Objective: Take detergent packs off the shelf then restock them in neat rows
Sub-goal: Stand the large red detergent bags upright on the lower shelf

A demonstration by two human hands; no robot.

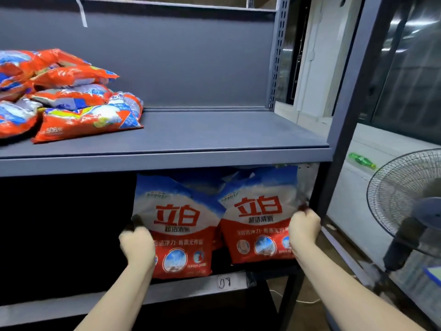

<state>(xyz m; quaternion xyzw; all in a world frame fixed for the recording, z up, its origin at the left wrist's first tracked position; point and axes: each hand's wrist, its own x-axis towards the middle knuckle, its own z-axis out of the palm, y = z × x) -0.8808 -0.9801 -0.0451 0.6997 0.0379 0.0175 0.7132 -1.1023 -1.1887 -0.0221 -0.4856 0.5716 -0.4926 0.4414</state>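
Two upright blue, white and red detergent packs stand side by side on the lower shelf (186, 286). My left hand (137, 244) grips the left edge of the left pack (177, 225). My right hand (304, 226) grips the right edge of the right pack (259, 218). More packs show behind these two, under the upper shelf. A loose pile of orange and blue detergent packs (71, 99) lies flat at the left of the upper shelf (214, 139).
The grey metal rack has a right upright post (343, 115) close to my right hand. A standing fan (405, 206) is on the floor to the right. A green bottle (361, 160) lies on a white chest behind it. The lower shelf's left part is dark.
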